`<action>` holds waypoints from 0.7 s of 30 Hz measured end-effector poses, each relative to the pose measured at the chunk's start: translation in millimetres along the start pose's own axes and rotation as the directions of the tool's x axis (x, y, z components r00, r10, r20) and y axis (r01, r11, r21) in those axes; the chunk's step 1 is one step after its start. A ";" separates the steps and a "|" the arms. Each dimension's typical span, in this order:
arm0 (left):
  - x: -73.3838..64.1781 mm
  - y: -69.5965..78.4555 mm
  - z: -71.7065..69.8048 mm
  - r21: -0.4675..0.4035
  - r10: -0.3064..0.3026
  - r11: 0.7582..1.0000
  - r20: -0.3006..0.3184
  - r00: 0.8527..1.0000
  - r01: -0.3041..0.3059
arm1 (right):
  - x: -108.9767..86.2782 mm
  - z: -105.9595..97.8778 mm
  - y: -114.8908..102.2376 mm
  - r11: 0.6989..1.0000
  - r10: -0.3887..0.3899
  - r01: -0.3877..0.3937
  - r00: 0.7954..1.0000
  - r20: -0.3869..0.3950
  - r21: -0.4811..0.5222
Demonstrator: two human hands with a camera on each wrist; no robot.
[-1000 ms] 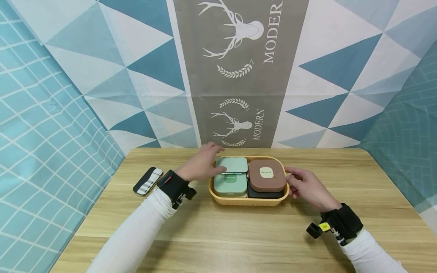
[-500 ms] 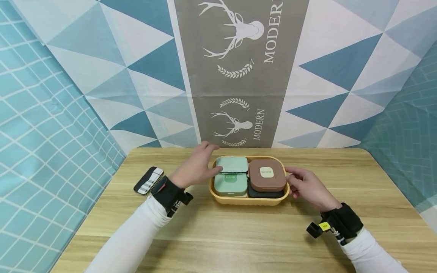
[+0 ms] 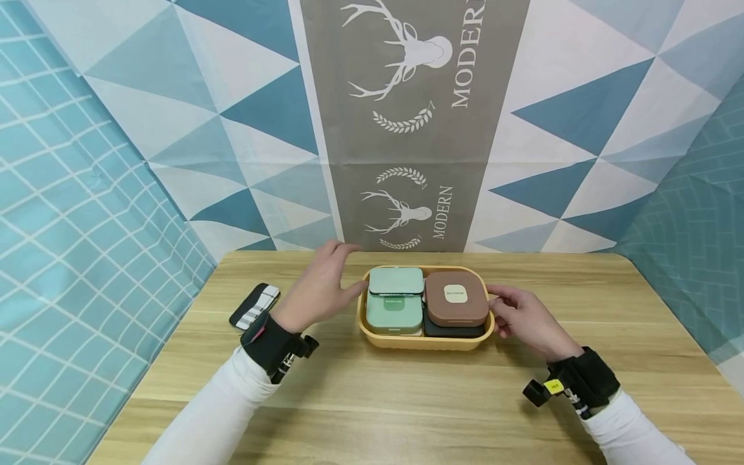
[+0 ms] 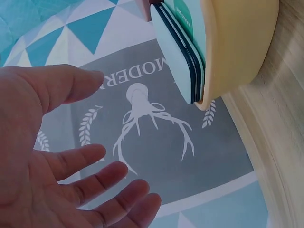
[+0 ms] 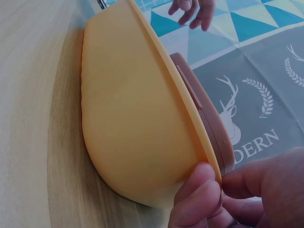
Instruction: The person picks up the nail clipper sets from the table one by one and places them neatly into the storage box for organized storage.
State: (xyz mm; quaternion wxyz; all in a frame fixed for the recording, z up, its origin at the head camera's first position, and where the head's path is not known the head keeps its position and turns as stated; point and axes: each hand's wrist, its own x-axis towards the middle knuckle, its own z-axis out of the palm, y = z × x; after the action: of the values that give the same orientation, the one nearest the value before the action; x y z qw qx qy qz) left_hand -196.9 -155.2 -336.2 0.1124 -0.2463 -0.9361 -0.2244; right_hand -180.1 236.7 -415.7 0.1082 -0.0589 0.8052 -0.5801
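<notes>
A yellow plastic basket (image 3: 430, 344) stands on the table, filled with small flat cases. At its left lies a mint green case marked "manicure" (image 3: 394, 320), with a thinner mint case with dark edges (image 3: 396, 281) on top at the back. On the right side, a brown case with a cream label (image 3: 456, 315) rests over a black flat item (image 3: 453, 330). My right hand (image 3: 526, 320) pinches the basket's right rim, thumb and curled fingers (image 5: 194, 197) at its edge. Left of the basket, my left hand (image 3: 316, 284) hovers with fingers spread, holding nothing; its thumb overlaps the rim in the head view.
A black and white striped flat item (image 3: 256, 305) lies on the wooden table (image 3: 407, 400) at the left, beside my left wrist. Behind the table hangs a patterned cloth (image 3: 401, 142) with deer heads; blue tile-patterned cloth (image 3: 75, 258) covers the left side.
My left hand has drawn back leftward from over the mint cases to outside the basket. My right hand stays at the right rim, and the basket has not visibly moved.
</notes>
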 end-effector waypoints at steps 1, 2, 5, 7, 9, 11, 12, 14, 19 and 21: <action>-1.2 -0.2 -1.0 -0.003 -0.006 1.000 -0.007 1.000 0.006 | -0.1 0.0 0.1 1.000 0.001 -0.001 1.000 0.000 0.001; -2.5 -0.6 -1.9 -0.006 -0.011 1.000 -0.014 1.000 0.011 | -0.2 -0.1 0.2 1.000 0.002 -0.002 1.000 -0.001 0.001; -6.6 -2.7 -4.9 -0.008 -0.029 1.000 -0.028 0.999 0.029 | -0.6 -0.2 0.3 1.000 0.004 -0.004 1.000 0.000 0.003; -9.2 -4.8 -6.6 -0.010 -0.043 0.999 -0.035 0.998 0.043 | -0.8 -0.1 0.2 1.000 0.005 -0.005 1.000 0.003 0.005; -11.8 -7.1 -8.4 -0.010 -0.061 0.998 -0.037 0.997 0.061 | -1.1 -0.1 0.0 1.000 0.006 -0.006 1.000 0.004 0.005; -14.0 -9.7 -9.9 -0.007 -0.079 0.997 -0.042 0.996 0.079 | -1.4 -0.2 -0.2 1.000 0.008 -0.008 1.000 0.004 0.004; -15.0 -10.9 -10.5 -0.004 -0.088 0.996 -0.045 0.995 0.088 | -1.6 -0.2 -0.4 1.000 0.008 -0.008 1.000 0.003 0.004; -17.0 -13.4 -11.9 -0.002 -0.107 0.994 -0.051 0.993 0.107 | -2.1 -0.4 -0.7 1.000 0.008 -0.008 1.000 0.003 0.004; -21.3 -19.8 -13.9 0.002 -0.153 0.988 -0.066 0.986 0.153 | -2.8 -0.6 -1.6 1.000 0.006 -0.006 1.000 0.006 0.005; -23.1 -22.4 -14.6 0.002 -0.169 0.985 -0.069 0.983 0.170 | -2.6 -0.6 -1.6 1.000 0.008 -0.008 1.000 0.006 0.006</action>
State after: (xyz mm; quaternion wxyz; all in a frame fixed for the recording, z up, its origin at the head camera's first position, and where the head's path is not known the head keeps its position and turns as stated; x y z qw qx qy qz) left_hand -187.2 -189.1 -339.0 0.1257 -0.1575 -0.9502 -0.2378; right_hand -177.8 237.3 -413.7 0.1128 -0.0570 0.8033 -0.5820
